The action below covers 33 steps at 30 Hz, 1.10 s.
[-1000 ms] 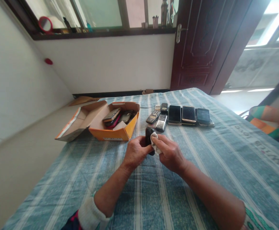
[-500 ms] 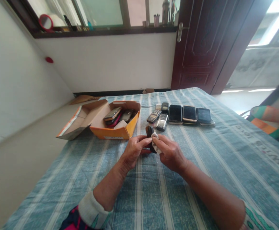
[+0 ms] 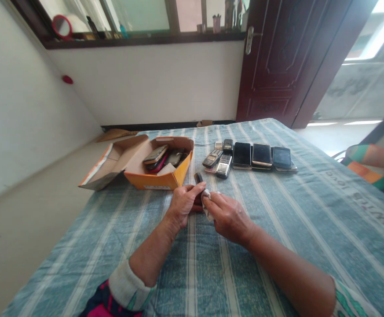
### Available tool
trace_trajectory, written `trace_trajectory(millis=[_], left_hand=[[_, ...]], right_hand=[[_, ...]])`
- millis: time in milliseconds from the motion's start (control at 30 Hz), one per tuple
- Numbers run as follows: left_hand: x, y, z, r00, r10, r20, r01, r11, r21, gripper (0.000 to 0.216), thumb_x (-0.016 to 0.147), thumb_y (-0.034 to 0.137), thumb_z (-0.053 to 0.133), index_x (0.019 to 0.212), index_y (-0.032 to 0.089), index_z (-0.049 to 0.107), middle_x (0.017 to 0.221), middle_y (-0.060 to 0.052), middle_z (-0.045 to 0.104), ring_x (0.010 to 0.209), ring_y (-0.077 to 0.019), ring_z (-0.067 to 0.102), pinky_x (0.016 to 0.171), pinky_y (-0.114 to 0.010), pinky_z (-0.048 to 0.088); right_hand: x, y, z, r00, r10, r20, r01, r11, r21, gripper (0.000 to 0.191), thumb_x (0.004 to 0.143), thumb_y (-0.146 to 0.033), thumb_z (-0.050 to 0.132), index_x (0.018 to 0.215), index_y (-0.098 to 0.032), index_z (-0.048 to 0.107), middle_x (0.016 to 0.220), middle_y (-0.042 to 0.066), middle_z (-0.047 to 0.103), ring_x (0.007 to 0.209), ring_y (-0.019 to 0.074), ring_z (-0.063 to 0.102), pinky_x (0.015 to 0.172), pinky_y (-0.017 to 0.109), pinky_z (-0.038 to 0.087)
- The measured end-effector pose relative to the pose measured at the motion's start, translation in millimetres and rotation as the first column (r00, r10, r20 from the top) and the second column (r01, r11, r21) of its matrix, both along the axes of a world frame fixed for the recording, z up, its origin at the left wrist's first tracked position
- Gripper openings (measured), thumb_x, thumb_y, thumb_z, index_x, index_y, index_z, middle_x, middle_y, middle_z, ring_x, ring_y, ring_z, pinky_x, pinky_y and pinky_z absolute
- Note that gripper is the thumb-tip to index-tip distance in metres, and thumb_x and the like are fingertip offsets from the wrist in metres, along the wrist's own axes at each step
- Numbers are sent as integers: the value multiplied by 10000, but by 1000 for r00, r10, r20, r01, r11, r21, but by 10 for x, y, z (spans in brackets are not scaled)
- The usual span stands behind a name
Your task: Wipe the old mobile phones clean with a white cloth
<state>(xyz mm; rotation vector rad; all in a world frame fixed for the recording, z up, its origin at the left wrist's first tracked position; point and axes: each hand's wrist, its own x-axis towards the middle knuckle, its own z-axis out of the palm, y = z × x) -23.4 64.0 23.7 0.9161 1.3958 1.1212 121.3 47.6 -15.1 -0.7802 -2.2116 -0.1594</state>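
Note:
My left hand (image 3: 183, 203) is closed around a small black phone (image 3: 198, 178), of which only the top end shows above my fingers. My right hand (image 3: 226, 215) pinches a small white cloth (image 3: 206, 194) and presses it against the phone's side. Both hands meet over the striped blue-green bedspread (image 3: 277, 229), a little in front of the rows of phones.
An open orange box (image 3: 160, 178) with several phones inside sits to the left. A row of keypad phones (image 3: 215, 159) and three touchscreen phones (image 3: 261, 155) lie beyond my hands. A dark wooden door (image 3: 284, 57) stands behind; folded colourful cloth (image 3: 373, 163) lies at right.
The phone has turned in my left hand so less of it shows. My right hand with the cloth has slid left and slightly down along it.

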Motion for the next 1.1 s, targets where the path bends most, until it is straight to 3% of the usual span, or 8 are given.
trace_trajectory(millis=[400,767,1100], left_hand=[[-64,54,-17,993,115,-20,-115,993,-9,349,662,471,724,671,138,617,561,-30,624,470,-137,586,393,-219,475],[-12,37,-57,998,54,-27,-54,999,-4,385,632,488,746,649,130,604,557,-19,618,455,-124,575,396,-209,464],[-42,54,32,987,153,51,-153,988,0,333,675,435,721,660,121,613,552,-19,599,480,-127,580,409,-218,487]], right_hand=[[-2,-22,-39,997,21,74,-22,1000,8,304,936,-97,359,1144,-81,580,871,116,618,737,196,555,639,327,515],[21,12,14,999,19,40,-20,1000,8,317,938,-96,319,1109,-68,584,846,112,610,722,189,544,642,319,509],[-4,-25,-9,997,31,70,-33,999,27,293,937,-91,341,1095,-90,588,862,105,617,732,186,539,639,311,492]])
